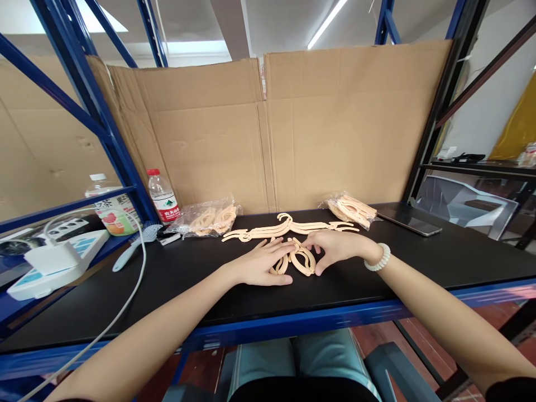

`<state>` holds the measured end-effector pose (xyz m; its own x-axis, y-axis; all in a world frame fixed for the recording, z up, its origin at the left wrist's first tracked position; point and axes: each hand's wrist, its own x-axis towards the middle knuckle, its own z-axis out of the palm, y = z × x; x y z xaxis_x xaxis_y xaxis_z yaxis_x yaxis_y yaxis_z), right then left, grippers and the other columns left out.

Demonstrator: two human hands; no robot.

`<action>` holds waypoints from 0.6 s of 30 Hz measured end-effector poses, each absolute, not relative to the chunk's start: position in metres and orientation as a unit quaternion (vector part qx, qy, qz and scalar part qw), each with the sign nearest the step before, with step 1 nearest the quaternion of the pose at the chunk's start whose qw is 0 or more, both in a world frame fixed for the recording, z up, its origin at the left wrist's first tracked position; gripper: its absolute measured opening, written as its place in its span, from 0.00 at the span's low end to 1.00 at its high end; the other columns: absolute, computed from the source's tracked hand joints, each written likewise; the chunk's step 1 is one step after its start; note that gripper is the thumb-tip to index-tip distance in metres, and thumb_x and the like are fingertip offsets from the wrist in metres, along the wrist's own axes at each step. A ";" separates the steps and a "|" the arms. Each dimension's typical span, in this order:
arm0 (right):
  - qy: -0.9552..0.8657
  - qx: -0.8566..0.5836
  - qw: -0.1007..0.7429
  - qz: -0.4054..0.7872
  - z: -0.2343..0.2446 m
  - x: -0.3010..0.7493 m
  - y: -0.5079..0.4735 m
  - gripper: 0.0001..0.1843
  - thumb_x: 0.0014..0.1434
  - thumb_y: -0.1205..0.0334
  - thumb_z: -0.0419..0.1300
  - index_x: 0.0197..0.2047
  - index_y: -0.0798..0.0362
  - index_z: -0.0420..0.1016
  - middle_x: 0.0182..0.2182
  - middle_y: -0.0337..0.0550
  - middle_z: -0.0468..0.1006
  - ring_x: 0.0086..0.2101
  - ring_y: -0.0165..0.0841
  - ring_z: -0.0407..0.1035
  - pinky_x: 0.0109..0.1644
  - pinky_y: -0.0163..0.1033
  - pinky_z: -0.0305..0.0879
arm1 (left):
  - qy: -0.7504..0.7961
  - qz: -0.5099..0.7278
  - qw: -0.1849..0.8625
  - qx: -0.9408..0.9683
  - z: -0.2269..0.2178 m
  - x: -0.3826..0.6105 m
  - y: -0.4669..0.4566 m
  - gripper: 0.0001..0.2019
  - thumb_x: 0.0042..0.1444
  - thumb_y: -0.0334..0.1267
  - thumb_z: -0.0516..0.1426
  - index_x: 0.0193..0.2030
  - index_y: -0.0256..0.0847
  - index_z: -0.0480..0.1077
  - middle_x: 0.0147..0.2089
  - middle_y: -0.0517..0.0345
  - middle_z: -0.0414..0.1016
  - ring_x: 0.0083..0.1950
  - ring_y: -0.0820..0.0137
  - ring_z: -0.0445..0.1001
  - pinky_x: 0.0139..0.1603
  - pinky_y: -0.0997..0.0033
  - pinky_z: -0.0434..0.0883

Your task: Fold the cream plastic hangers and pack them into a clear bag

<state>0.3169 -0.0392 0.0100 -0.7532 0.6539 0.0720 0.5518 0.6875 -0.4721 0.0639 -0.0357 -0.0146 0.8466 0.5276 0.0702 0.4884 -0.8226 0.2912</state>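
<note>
Both my hands rest on a black tabletop (419, 268) over small beige plastic hanger pieces (302, 259). My left hand (259, 265) lies flat with its fingers stretched over the left pieces. My right hand (335, 245), with a white bead bracelet at the wrist, curls its fingers round the right piece. Just beyond the hands lies an assembled beige hanger (288, 226), spread wide with its hook up.
Two clear bags of beige parts lie at the back, one at the left (209, 219) and one at the right (349, 209). A water bottle (163, 195), a blue brush (134, 245), a power strip (54, 262) with a cable, and a tablet (408, 220) surround them. Cardboard walls the back.
</note>
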 end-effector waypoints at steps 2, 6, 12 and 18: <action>-0.911 -0.335 0.116 0.210 0.009 0.315 -0.038 0.20 0.41 0.51 0.71 0.35 0.54 0.78 0.27 0.36 0.71 0.29 0.30 0.62 0.33 0.34 0.56 | 0.270 0.070 0.115 0.953 -0.015 0.064 -0.035 0.38 0.56 0.57 0.56 0.70 0.49 0.49 0.73 0.52 0.48 0.73 0.49 0.42 0.69 0.44 0.44; -0.915 -0.337 0.112 0.194 0.006 0.313 -0.036 0.18 0.44 0.50 0.70 0.34 0.53 0.78 0.26 0.35 0.70 0.28 0.29 0.62 0.32 0.34 0.55 | 0.261 0.079 0.091 0.958 -0.018 0.065 -0.035 0.38 0.56 0.57 0.56 0.70 0.46 0.51 0.71 0.48 0.52 0.72 0.50 0.45 0.69 0.44 0.43; -0.897 -0.372 0.138 0.193 0.011 0.322 -0.032 0.23 0.50 0.48 0.65 0.45 0.54 0.79 0.32 0.42 0.76 0.31 0.33 0.68 0.34 0.36 0.61 | 0.244 0.186 0.092 0.947 -0.014 0.068 -0.034 0.30 0.59 0.52 0.56 0.66 0.44 0.59 0.70 0.47 0.56 0.70 0.53 0.52 0.69 0.51 0.51; -0.843 -0.471 0.235 0.108 0.012 0.354 -0.003 0.13 0.56 0.59 0.57 0.40 0.56 0.79 0.31 0.44 0.80 0.31 0.34 0.72 0.34 0.36 0.64 | 0.367 0.282 -0.022 0.886 -0.009 0.034 0.004 0.14 0.62 0.41 0.51 0.48 0.40 0.74 0.49 0.49 0.76 0.52 0.59 0.70 0.57 0.55 0.65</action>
<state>0.3543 -0.0034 0.0117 -0.4461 0.8451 0.2946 0.7431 0.5332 -0.4044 0.0342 0.0042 -0.0089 0.5718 0.6375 0.5164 0.6623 -0.7301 0.1681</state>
